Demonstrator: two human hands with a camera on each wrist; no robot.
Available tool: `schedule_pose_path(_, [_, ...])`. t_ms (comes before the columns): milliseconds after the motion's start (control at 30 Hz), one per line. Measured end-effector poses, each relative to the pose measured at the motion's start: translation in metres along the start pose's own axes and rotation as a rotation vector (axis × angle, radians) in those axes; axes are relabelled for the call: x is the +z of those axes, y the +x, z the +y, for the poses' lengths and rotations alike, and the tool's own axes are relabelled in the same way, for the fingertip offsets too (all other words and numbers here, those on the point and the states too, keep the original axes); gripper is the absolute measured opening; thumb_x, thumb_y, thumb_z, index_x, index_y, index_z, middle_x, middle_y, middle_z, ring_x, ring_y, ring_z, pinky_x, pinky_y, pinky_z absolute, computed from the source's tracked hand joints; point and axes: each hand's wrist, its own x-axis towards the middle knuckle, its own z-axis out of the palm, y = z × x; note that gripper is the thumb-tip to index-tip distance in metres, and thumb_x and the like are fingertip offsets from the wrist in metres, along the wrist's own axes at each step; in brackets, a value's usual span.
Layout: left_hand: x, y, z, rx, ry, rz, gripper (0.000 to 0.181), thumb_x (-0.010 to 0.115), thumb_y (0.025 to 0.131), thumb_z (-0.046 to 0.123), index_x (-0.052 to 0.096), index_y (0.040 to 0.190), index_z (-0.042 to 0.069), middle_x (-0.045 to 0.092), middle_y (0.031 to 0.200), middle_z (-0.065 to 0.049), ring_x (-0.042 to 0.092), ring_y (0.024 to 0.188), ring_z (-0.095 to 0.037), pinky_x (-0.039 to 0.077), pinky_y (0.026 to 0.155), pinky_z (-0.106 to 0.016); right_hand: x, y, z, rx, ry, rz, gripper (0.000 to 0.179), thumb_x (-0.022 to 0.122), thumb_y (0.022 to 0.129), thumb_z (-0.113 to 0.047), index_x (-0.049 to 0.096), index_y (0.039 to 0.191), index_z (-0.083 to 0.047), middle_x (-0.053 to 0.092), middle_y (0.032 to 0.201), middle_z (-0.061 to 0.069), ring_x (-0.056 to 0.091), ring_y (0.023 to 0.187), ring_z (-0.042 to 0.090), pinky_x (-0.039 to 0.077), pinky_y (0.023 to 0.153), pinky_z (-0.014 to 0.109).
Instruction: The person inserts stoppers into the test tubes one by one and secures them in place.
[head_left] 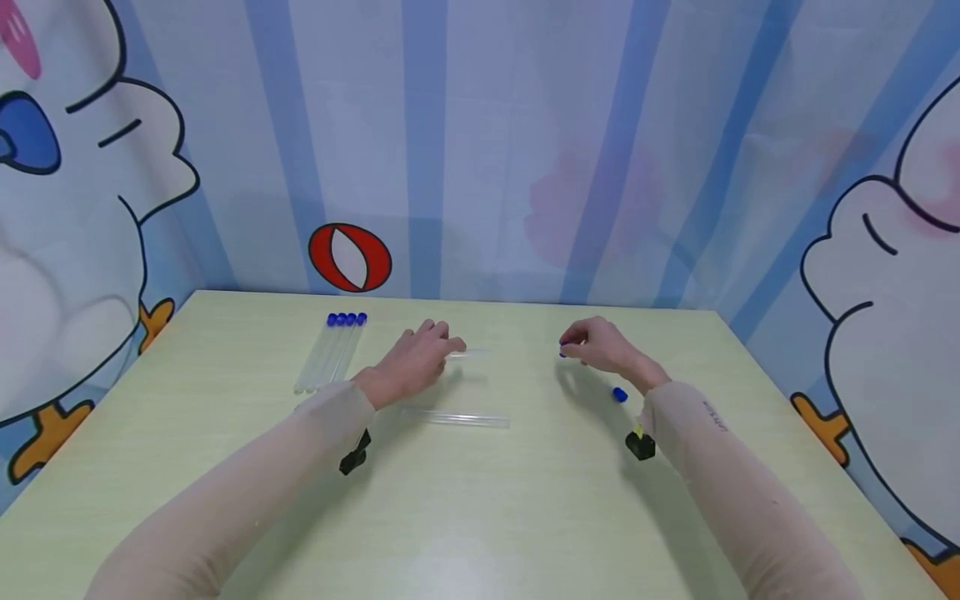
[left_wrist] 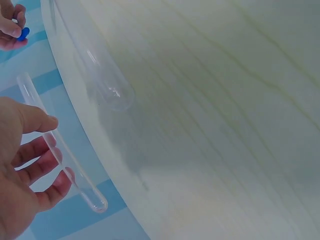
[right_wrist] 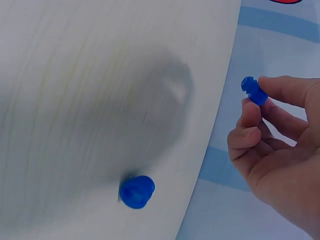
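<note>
My left hand holds a clear, uncapped test tube between thumb and fingers, above the table. In the left wrist view the tube's rounded end points down to the right. Across from it, my right hand pinches a blue stopper between thumb and fingertips. The tube and this stopper are apart. A second blue stopper lies on the table by my right wrist, and another clear test tube lies flat in front of my left hand.
Several test tubes with blue stoppers lie side by side at the table's back left. The pale table ends at a striped curtain with printed cartoon figures. A small black camera mount hangs under each wrist.
</note>
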Motion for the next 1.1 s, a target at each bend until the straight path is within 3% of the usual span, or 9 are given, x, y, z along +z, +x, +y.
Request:
schedule_pose_path(133, [0.001, 0.001, 0.0, -0.004, -0.005, -0.004, 0.038, 0.06, 0.091, 0.001, 0.063, 0.126, 0.015, 0.059, 0.107, -0.008, 0.047, 0.096, -0.023, 0.046, 0.079, -0.04, 0.003, 0.001, -0.005, 0.017, 0.07, 0.002, 0.03, 0.058, 0.096, -0.017, 0.063, 0.117, 0.003, 0.064, 0.105, 0.022, 0.058, 0.079, 0.029, 0.053, 0.073, 0.04])
schedule_pose_path(333, [0.001, 0.004, 0.001, 0.008, -0.004, -0.009, 0.038, 0.059, 0.091, 0.001, 0.063, 0.127, 0.015, 0.059, 0.107, -0.008, 0.048, 0.096, -0.023, 0.046, 0.078, -0.04, 0.008, 0.004, -0.012, 0.044, 0.167, 0.005, 0.026, 0.061, 0.095, -0.019, 0.063, 0.113, -0.001, 0.063, 0.1, 0.023, 0.046, 0.058, 0.016, 0.046, 0.059, 0.032])
schedule_pose_path(533, [0.001, 0.006, 0.004, 0.007, -0.024, -0.018, 0.038, 0.058, 0.091, 0.0, 0.063, 0.126, 0.014, 0.06, 0.107, -0.009, 0.047, 0.096, -0.023, 0.045, 0.078, -0.039, 0.013, 0.006, -0.018, 0.04, 0.207, 0.008, 0.024, 0.063, 0.092, -0.017, 0.063, 0.109, 0.0, 0.064, 0.101, 0.025, 0.05, 0.061, 0.019, 0.044, 0.055, 0.026])
schedule_pose_path(867, [0.0, 0.009, 0.008, 0.023, -0.014, -0.019, 0.039, 0.057, 0.091, -0.001, 0.063, 0.127, 0.013, 0.059, 0.108, -0.009, 0.047, 0.095, -0.023, 0.045, 0.077, -0.039, 0.018, 0.009, -0.021, 0.01, 0.206, -0.031, 0.023, 0.066, 0.091, -0.016, 0.065, 0.108, -0.001, 0.067, 0.102, 0.025, 0.056, 0.068, 0.032, 0.044, 0.053, 0.026])
schedule_pose_path(1100, [0.002, 0.013, 0.011, 0.015, 0.0, -0.021, 0.04, 0.057, 0.091, -0.001, 0.063, 0.127, 0.015, 0.059, 0.109, -0.008, 0.048, 0.097, -0.023, 0.047, 0.08, -0.041, 0.019, 0.01, -0.026, -0.038, 0.224, -0.05, 0.024, 0.067, 0.09, -0.014, 0.065, 0.107, 0.002, 0.068, 0.1, 0.025, 0.06, 0.071, 0.03, 0.049, 0.055, 0.027])
